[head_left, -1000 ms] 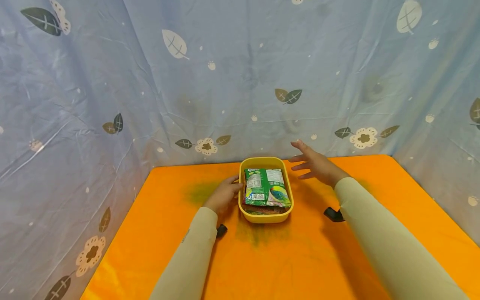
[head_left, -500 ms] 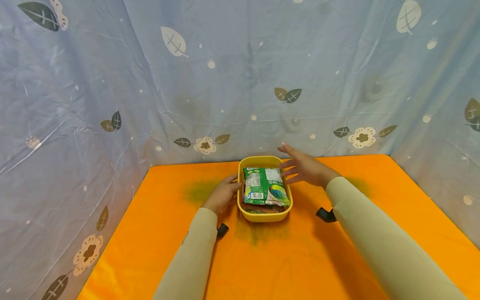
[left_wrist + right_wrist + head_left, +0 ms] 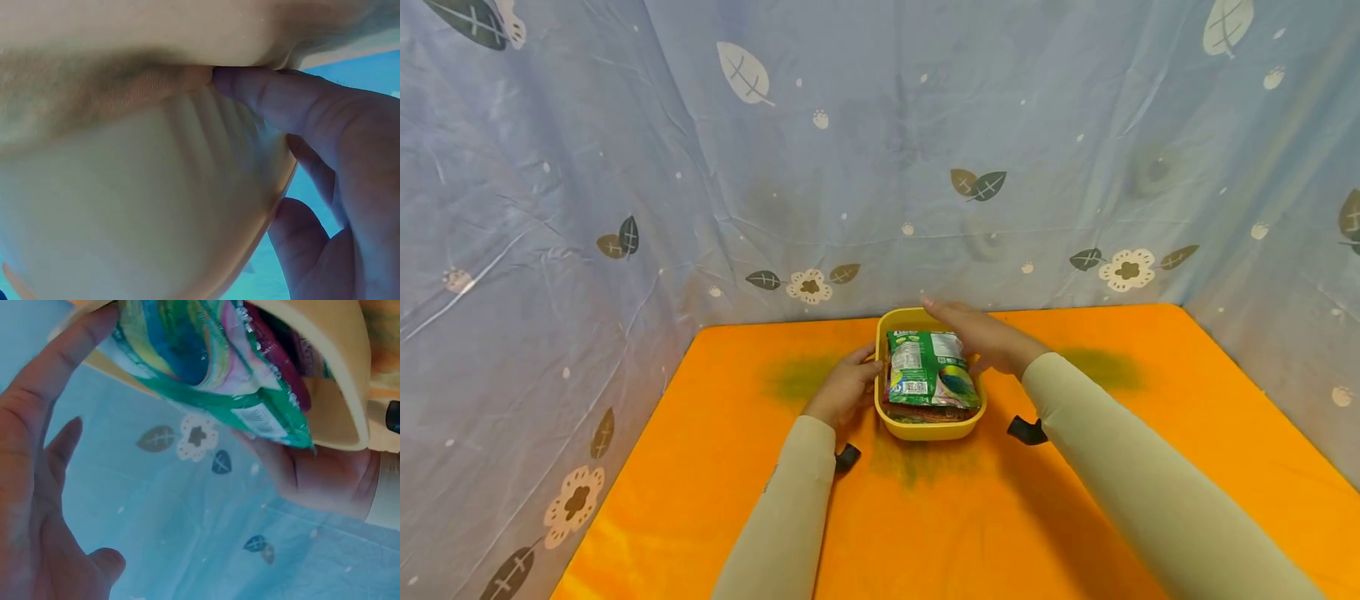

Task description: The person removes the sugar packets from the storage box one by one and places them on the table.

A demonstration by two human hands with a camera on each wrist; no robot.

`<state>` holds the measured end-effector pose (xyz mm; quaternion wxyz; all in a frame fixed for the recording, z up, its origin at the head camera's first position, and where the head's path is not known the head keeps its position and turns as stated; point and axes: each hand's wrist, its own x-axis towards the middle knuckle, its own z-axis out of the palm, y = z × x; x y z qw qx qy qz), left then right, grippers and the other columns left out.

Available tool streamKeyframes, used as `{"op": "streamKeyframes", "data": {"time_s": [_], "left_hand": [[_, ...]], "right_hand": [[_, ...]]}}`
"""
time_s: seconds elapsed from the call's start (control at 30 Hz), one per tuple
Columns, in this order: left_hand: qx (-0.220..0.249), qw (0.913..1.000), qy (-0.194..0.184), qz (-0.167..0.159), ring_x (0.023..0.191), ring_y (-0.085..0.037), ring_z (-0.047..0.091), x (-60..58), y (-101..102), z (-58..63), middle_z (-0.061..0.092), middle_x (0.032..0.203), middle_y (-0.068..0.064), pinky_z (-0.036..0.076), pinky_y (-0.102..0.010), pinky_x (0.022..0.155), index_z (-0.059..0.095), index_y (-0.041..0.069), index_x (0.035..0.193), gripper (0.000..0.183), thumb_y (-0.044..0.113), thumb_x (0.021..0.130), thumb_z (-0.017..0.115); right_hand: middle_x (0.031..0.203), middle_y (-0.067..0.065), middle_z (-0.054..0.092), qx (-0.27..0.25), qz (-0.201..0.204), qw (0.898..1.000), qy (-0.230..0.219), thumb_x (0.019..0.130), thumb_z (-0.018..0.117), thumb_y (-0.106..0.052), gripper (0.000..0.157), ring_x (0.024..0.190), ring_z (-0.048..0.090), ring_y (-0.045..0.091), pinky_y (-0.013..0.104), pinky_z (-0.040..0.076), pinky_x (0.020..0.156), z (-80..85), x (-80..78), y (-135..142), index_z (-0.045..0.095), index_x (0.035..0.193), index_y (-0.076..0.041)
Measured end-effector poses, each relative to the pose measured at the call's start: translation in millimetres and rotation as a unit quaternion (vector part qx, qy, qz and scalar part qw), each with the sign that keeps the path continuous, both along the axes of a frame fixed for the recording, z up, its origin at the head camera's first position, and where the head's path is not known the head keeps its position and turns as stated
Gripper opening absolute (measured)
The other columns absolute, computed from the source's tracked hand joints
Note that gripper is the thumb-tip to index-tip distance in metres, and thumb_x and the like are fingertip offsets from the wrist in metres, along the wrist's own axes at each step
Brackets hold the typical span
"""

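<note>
A yellow plastic container (image 3: 928, 431) stands on the table. In it lies a green printed packet (image 3: 929, 375), on top of darker red packaging. My left hand (image 3: 844, 390) holds the container's left wall, its fingertips over the rim. Seen from the left wrist, the thumb and fingers of this left hand (image 3: 369, 144) touch a pale curved wall (image 3: 119, 200). Over the container's right rim reaches my right hand (image 3: 988, 336), fingers extended along the packet's far right side. In the right wrist view, one fingertip of the right hand (image 3: 31, 462) meets the packet's edge; its thumb stands apart.
An orange cloth (image 3: 917, 525) covers the table. Pale blue printed curtains (image 3: 865, 167) hang behind and along both sides. A small black piece (image 3: 1027, 431) sits under the right wrist, another black piece (image 3: 847, 459) by the left.
My right hand has moved left, from beside the container to over its right rim and the packet. My left hand has kept its place at the left wall.
</note>
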<state>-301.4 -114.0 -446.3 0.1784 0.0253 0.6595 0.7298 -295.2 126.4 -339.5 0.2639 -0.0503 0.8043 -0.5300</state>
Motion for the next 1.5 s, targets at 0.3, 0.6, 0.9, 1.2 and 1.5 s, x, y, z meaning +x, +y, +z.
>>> {"op": "streamKeyframes", "data": {"time_s": [0.3, 0.6, 0.9, 1.2, 1.5], "left_hand": [[-0.027, 0.9995, 0.014, -0.004, 0.107, -0.026, 0.06, 3.6, 3, 7.2, 0.054, 0.129, -0.014, 0.051, -0.04, 0.087, 0.032, 0.015, 0.15, 0.049, 0.016, 0.103, 0.042], [-0.003, 0.9996, 0.022, -0.017, 0.107, -0.026, 0.061, -0.9, 2, 0.9, 0.057, 0.125, -0.015, 0.051, -0.041, 0.086, 0.032, 0.013, 0.15, 0.047, 0.015, 0.104, 0.039], [-0.007, 0.9997, 0.016, -0.017, 0.109, -0.025, 0.059, -1.7, 2, 1.3, 0.055, 0.129, -0.013, 0.05, -0.04, 0.088, 0.031, 0.014, 0.151, 0.048, 0.016, 0.103, 0.041], [-0.014, 0.9997, 0.017, -0.011, 0.103, -0.024, 0.062, -3.2, 1, 0.6, 0.057, 0.127, -0.009, 0.051, -0.037, 0.087, 0.038, 0.017, 0.147, 0.047, 0.022, 0.102, 0.047], [-0.016, 0.9997, 0.015, -0.006, 0.103, -0.024, 0.062, -3.4, 1, -0.4, 0.055, 0.129, -0.008, 0.051, -0.038, 0.087, 0.037, 0.019, 0.148, 0.049, 0.026, 0.101, 0.049]], "right_hand": [[0.149, 0.009, 0.025, -0.027, -0.004, 1.0, 0.009, 0.081, 0.042, -0.079, 0.093, 0.131, 0.034, 0.038, 0.072, 0.029, 0.093, -13.4, -1.3, -9, 0.016, 0.152, -0.026], [0.148, 0.007, 0.026, -0.017, -0.05, 0.999, 0.007, 0.08, 0.045, -0.079, 0.1, 0.131, 0.035, 0.031, 0.059, 0.027, 0.104, -22.7, 1.3, -17, 0.013, 0.153, -0.019], [0.157, 0.007, 0.012, 0.044, -0.079, 0.996, 0.005, 0.074, 0.041, -0.085, 0.111, 0.139, 0.021, 0.034, 0.058, 0.022, 0.107, -28.9, -0.2, -22, 0.012, 0.155, -0.015], [0.145, 0.008, 0.036, 0.018, -0.085, 0.996, -0.005, 0.082, 0.044, -0.077, 0.098, 0.131, 0.036, 0.031, 0.055, 0.031, 0.103, -34.5, -5.9, -23, 0.023, 0.152, -0.011], [0.139, 0.006, 0.04, 0.002, -0.14, 0.989, 0.043, 0.078, 0.061, -0.068, 0.079, 0.128, 0.036, 0.03, 0.054, 0.029, 0.105, -40.1, -0.5, -26, 0.046, 0.135, -0.015]]}}
